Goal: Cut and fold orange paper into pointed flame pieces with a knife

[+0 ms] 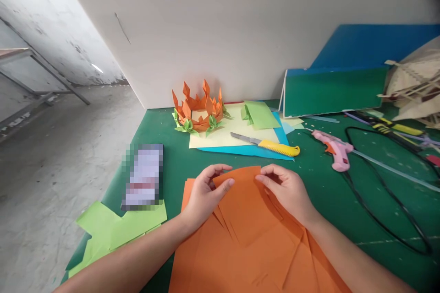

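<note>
"What's done?"

"The orange crown (201,123) looks all done."

"And that orange sheet (244,197)?"

"Left hand (209,194) and right hand (289,191) pinch it, over the orange pile (194,261) on the desk (156,126). I see no folds."

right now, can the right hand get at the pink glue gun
Probably yes: the pink glue gun lies to the right of the right hand, and nothing seems to stand between them. Its fingers hold the orange sheet, though, so they would have to let go first.

On your bench (178,160), you have one paper crown (202,121), one cutter knife (275,146), one glue gun (337,150), one phone (144,176).
</note>
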`<state>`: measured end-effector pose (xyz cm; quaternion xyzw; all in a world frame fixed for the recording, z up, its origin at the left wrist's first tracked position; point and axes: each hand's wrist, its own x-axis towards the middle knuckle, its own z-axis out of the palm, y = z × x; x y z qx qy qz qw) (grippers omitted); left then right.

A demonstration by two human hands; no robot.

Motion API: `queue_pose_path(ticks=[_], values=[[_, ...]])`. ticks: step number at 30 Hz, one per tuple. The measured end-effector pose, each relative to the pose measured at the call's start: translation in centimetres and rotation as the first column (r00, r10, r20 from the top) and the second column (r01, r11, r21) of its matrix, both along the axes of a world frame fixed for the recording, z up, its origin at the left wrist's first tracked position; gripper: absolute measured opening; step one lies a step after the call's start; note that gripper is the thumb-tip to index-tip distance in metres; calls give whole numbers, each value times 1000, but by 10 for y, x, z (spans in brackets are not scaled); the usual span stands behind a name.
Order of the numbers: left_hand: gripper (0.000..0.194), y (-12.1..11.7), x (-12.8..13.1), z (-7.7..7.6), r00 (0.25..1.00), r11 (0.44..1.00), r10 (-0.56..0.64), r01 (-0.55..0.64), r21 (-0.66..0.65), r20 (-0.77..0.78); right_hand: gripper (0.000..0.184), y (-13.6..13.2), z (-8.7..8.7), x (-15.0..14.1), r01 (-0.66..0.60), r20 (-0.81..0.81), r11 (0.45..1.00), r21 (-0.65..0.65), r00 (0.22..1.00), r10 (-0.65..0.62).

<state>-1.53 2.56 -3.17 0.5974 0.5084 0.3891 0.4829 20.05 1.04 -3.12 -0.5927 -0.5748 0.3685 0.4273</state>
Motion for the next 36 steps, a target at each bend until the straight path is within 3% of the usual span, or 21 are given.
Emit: queue_pose_path(ticks=[5, 8, 12, 14, 17, 22, 26, 32, 36], values=[[24, 1, -1, 5, 997, 957, -12, 35, 288, -81, 18, 1, -4, 2, -61, 34, 988, 144, 998, 57], [20, 3, -3, 7, 990, 897, 32, 31, 442, -134, 16, 0, -7, 3, -75, 24, 986, 146, 997, 72], [12, 1, -5, 7, 980, 847, 14, 95, 523, -200, 24, -1, -8, 4, 8, 5, 994, 110, 1000, -8], [11, -1, -5, 6, 975, 854, -12, 126, 505, -222, 31, -1, -8, 4, 45, -7, 995, 92, 999, -45], [18, -1, -6, 4, 953, 871, -44, 184, 456, -300, 27, -2, -8, 4, 54, -38, 994, 100, 998, -51], [33, 0, -7, 1, 843, 813, -92, 371, 449, -529, 20, 0, -12, 4, 48, -84, 979, 199, 996, -32], [32, -3, -5, -2, 813, 824, -122, 403, 398, -569, 22, 4, -15, 6, 20, -39, 979, 202, 999, -12], [34, -7, -4, 5, 900, 904, -163, 301, 305, -405, 25, 6, -12, 7, -71, 19, 989, 130, 997, 69], [33, -5, -3, 13, 965, 967, -251, 254, 27, -70, 22, 2, -7, 5, -116, 71, 986, 118, 992, 108]])
